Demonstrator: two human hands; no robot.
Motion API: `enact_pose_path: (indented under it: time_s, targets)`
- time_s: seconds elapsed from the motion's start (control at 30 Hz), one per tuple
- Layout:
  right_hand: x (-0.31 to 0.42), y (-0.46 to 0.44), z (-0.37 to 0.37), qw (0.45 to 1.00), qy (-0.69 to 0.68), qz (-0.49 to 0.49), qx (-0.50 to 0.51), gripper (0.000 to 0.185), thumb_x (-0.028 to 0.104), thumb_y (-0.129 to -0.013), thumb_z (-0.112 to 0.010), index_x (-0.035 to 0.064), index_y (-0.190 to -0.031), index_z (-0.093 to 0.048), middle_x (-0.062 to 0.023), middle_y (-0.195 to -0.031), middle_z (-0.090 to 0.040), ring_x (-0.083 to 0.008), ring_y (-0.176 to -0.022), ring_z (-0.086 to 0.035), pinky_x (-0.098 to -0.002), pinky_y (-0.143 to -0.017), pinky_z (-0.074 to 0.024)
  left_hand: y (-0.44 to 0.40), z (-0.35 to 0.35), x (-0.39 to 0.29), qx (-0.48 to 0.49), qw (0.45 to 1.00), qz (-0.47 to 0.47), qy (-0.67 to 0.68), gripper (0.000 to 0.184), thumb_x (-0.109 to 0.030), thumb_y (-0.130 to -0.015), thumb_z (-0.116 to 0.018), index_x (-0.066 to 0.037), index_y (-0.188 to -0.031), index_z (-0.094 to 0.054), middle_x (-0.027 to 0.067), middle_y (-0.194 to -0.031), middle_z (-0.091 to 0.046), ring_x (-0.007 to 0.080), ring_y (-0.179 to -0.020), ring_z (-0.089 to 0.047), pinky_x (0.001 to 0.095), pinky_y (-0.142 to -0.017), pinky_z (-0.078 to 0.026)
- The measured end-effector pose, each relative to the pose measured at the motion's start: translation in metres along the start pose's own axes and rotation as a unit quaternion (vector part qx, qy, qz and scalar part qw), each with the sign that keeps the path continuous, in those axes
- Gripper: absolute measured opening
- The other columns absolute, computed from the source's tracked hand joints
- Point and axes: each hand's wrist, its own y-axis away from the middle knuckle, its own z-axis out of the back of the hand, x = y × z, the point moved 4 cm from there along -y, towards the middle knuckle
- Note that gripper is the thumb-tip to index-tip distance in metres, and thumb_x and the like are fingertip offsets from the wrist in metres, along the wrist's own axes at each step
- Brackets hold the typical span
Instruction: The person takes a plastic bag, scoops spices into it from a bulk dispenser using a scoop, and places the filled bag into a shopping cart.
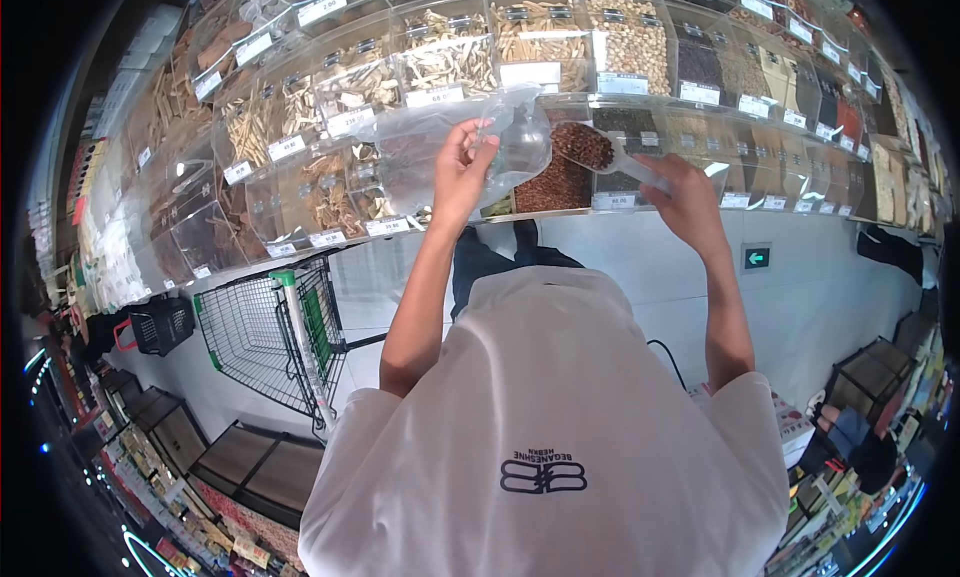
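Observation:
My left hand point(466, 165) pinches a clear plastic bag point(400, 157), whose open mouth spreads to the right of my fingers. In my right hand point(684, 199) is the handle of a clear scoop point(630, 167). Reddish-brown pieces point(584, 145) fill the scoop's bowl, which is beside the bag's mouth. Beneath the scoop lies a bin of similar reddish-brown pieces point(552, 189). A bin of dark, fine goods point(625, 127) is just behind and to the right of it.
Rows of clear bins with price labels point(622, 83) curve across the top. A shopping cart point(265, 327) stands at the left on the floor, with a black basket point(160, 324) beyond it. Dark display stands point(255, 467) are at the lower left.

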Motion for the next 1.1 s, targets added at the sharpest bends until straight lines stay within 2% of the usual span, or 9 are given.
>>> enact_pose_path:
  time_s: [0.1,0.2,0.3,0.47,0.57,0.7,0.83,0.97,1.1]
  targets:
    - [0.038,-0.044,-0.027,0.995,0.061,0.076,-0.015,0.042,0.003,-0.079,-0.068,0.0098,-0.12,-0.067,-0.0149,-0.092,-0.062,-0.0333,-0.079,-0.064,-0.0428,-0.07,-0.0512,0.001,0.0,-0.002,-0.004,1.0,-0.01,0.012,0.028,-0.012,-0.096,-0.063,-0.004,-0.122,-0.057,-0.0029,-0.093,-0.063,-0.001,-0.061,-0.041,0.0176,-0.052,-0.033]
    - [0.085,-0.083,-0.063,0.968,0.188,0.164,0.045,0.045,0.001,-0.079,-0.063,0.0129,-0.122,-0.066,-0.0136,-0.1,-0.064,-0.0323,-0.081,-0.066,-0.0422,-0.07,-0.0539,0.004,0.002,-0.005,-0.015,0.999,-0.02,0.026,0.028,-0.011,-0.096,-0.062,-0.003,-0.122,-0.057,-0.0034,-0.092,-0.063,-0.0013,-0.061,-0.041,0.0173,-0.052,-0.032]
    - [0.09,-0.09,-0.048,0.957,0.225,0.183,0.023,0.049,-0.001,-0.079,-0.059,0.0158,-0.124,-0.065,-0.0119,-0.102,-0.064,-0.0308,-0.079,-0.066,-0.0406,-0.068,-0.0549,0.004,0.008,-0.011,-0.026,0.999,-0.029,0.03,0.027,-0.01,-0.096,-0.062,-0.003,-0.122,-0.056,-0.004,-0.09,-0.062,-0.0015,-0.062,-0.04,0.0171,-0.052,-0.032]
    - [0.051,-0.049,0.016,0.994,0.091,0.052,0.017,0.042,0.0,-0.078,-0.07,0.0104,-0.118,-0.068,-0.012,-0.095,-0.064,-0.0338,-0.079,-0.065,-0.0414,-0.071,-0.0521,0.005,0.011,-0.007,-0.026,0.998,-0.03,0.039,0.027,-0.008,-0.095,-0.062,-0.002,-0.121,-0.056,-0.0034,-0.092,-0.063,-0.0015,-0.063,-0.04,0.0166,-0.053,-0.032]
    - [0.025,-0.011,0.019,0.996,0.056,-0.035,0.06,0.041,0.003,-0.077,-0.071,0.0094,-0.117,-0.069,-0.0138,-0.094,-0.065,-0.0351,-0.082,-0.065,-0.0417,-0.073,-0.0517,0.005,0.01,-0.009,-0.025,0.999,-0.014,0.031,0.027,-0.008,-0.096,-0.062,-0.002,-0.121,-0.056,-0.0028,-0.094,-0.064,-0.0015,-0.064,-0.041,0.0166,-0.054,-0.033]
    - [-0.019,0.027,-0.055,0.992,0.09,-0.066,0.066,0.037,0.007,-0.077,-0.073,0.0107,-0.113,-0.07,-0.016,-0.099,-0.066,-0.0357,-0.083,-0.067,-0.0435,-0.075,-0.0543,0.002,0.01,-0.006,-0.012,1.0,0.001,0.028,0.027,-0.009,-0.096,-0.062,-0.004,-0.122,-0.057,-0.0025,-0.096,-0.064,-0.0014,-0.064,-0.043,0.0172,-0.054,-0.034]
    - [-0.041,0.025,-0.166,0.968,0.186,-0.13,0.11,0.032,0.003,-0.07,-0.07,0.0048,-0.102,-0.066,-0.02,-0.1,-0.063,-0.0364,-0.079,-0.07,-0.0445,-0.067,-0.0579,0.003,0.009,-0.006,-0.012,1.0,0.026,0.007,0.028,-0.014,-0.096,-0.063,-0.005,-0.122,-0.057,-0.0032,-0.097,-0.064,-0.0008,-0.067,-0.045,0.018,-0.055,-0.035]
    - [-0.043,0.011,-0.223,0.983,0.074,-0.162,0.037,0.03,0.006,-0.078,-0.066,0.0073,-0.107,-0.068,-0.0198,-0.095,-0.064,-0.0391,-0.08,-0.067,-0.0474,-0.069,-0.0554,0.007,0.013,-0.002,0.0,0.999,0.036,-0.013,0.03,-0.018,-0.096,-0.065,-0.006,-0.123,-0.057,-0.0034,-0.099,-0.064,0.0001,-0.071,-0.047,0.0184,-0.057,-0.035]
    - [-0.055,0.0,-0.24,0.984,-0.052,-0.168,-0.034,0.036,0.013,-0.08,-0.07,0.0102,-0.115,-0.068,-0.0203,-0.097,-0.065,-0.0395,-0.086,-0.065,-0.0473,-0.076,-0.0527,0.008,0.012,-0.005,-0.021,0.999,0.042,-0.024,0.029,-0.02,-0.096,-0.065,-0.007,-0.121,-0.058,-0.0044,-0.095,-0.064,0.0002,-0.069,-0.046,0.0186,-0.057,-0.034]
